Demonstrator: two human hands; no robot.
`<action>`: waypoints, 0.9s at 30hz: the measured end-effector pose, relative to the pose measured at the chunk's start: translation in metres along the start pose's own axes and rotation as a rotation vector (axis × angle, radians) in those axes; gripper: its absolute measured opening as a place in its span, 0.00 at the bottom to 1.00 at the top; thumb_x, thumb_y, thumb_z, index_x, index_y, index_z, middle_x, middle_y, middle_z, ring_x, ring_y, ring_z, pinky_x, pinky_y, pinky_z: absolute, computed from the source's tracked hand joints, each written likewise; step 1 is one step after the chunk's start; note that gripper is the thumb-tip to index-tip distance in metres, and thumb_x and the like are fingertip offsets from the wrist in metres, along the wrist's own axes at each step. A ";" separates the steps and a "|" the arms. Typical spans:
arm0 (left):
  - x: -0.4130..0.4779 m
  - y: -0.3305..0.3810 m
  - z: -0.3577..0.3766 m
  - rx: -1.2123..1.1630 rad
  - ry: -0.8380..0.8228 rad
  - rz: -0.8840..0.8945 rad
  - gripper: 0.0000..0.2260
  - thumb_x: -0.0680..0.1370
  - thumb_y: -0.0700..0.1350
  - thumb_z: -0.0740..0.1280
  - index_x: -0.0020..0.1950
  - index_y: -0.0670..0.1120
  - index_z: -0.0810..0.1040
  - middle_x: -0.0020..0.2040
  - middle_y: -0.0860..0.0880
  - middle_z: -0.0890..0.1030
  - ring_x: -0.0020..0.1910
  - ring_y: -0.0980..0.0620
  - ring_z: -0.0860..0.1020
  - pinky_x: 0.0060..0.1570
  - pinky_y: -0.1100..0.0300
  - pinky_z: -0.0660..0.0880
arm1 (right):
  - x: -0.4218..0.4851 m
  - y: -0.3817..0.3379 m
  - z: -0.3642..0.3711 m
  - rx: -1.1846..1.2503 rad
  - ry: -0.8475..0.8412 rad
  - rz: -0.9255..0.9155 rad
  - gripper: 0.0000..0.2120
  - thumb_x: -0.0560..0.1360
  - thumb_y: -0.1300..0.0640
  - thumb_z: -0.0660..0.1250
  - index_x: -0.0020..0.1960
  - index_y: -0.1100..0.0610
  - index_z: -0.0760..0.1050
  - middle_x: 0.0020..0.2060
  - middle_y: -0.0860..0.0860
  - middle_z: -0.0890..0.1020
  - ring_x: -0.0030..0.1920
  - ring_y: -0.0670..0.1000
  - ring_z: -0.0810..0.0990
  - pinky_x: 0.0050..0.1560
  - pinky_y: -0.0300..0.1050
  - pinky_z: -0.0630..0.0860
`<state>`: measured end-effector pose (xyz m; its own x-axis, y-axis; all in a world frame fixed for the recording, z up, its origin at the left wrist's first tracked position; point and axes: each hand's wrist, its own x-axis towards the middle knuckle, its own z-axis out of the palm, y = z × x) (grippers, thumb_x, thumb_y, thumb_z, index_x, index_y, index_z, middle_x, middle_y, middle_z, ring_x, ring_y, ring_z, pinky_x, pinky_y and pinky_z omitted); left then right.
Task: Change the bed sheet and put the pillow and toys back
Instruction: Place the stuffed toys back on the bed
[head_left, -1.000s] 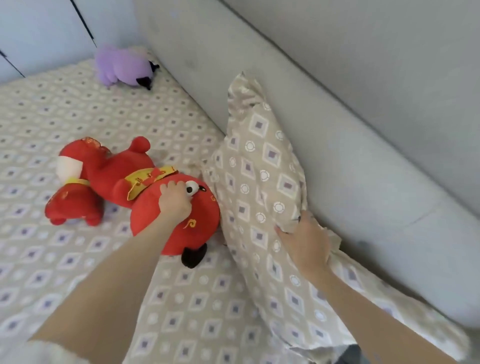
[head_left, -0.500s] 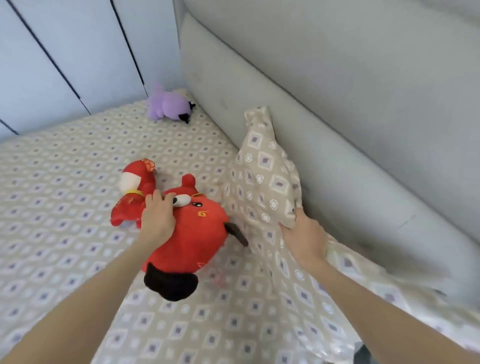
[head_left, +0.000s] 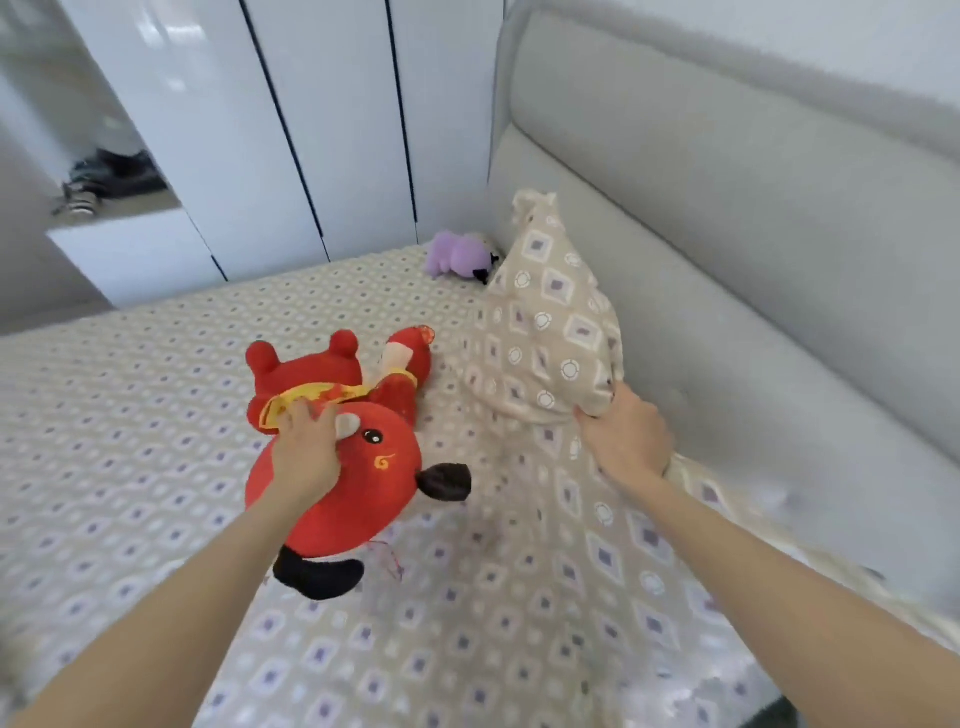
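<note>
Beside the grey padded headboard (head_left: 727, 234), right hand (head_left: 626, 441) grips beige diamond-patterned pillow (head_left: 550, 338); to its left, left hand (head_left: 306, 452) clasps red plush toy (head_left: 374, 483).

No legible text anywhere
</note>
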<state>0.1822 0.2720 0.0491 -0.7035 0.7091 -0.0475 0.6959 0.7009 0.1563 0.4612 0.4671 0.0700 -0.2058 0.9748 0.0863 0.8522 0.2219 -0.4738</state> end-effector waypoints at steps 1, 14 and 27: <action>-0.007 -0.004 -0.004 -0.005 -0.078 -0.009 0.24 0.75 0.36 0.62 0.71 0.45 0.68 0.67 0.39 0.67 0.64 0.37 0.67 0.53 0.45 0.72 | -0.009 -0.006 -0.002 0.027 -0.003 0.005 0.15 0.72 0.42 0.65 0.49 0.52 0.74 0.40 0.53 0.81 0.39 0.57 0.75 0.38 0.46 0.69; -0.101 0.105 0.037 -1.260 -0.825 -0.512 0.45 0.57 0.77 0.64 0.67 0.53 0.74 0.64 0.50 0.77 0.64 0.47 0.73 0.63 0.48 0.67 | -0.031 0.029 -0.059 0.946 -0.312 0.210 0.15 0.58 0.58 0.82 0.42 0.52 0.83 0.41 0.48 0.86 0.40 0.45 0.85 0.36 0.36 0.79; -0.104 0.169 0.141 -0.690 -0.720 -0.363 0.32 0.80 0.46 0.61 0.79 0.49 0.45 0.78 0.41 0.48 0.77 0.41 0.47 0.73 0.47 0.54 | -0.023 0.151 0.006 -0.158 -0.399 0.198 0.28 0.74 0.54 0.63 0.74 0.49 0.61 0.74 0.55 0.59 0.73 0.58 0.56 0.71 0.63 0.54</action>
<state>0.3933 0.3275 -0.0590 -0.4439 0.5032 -0.7415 0.0700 0.8444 0.5311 0.5922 0.4779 -0.0090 -0.1744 0.9201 -0.3506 0.9501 0.0637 -0.3055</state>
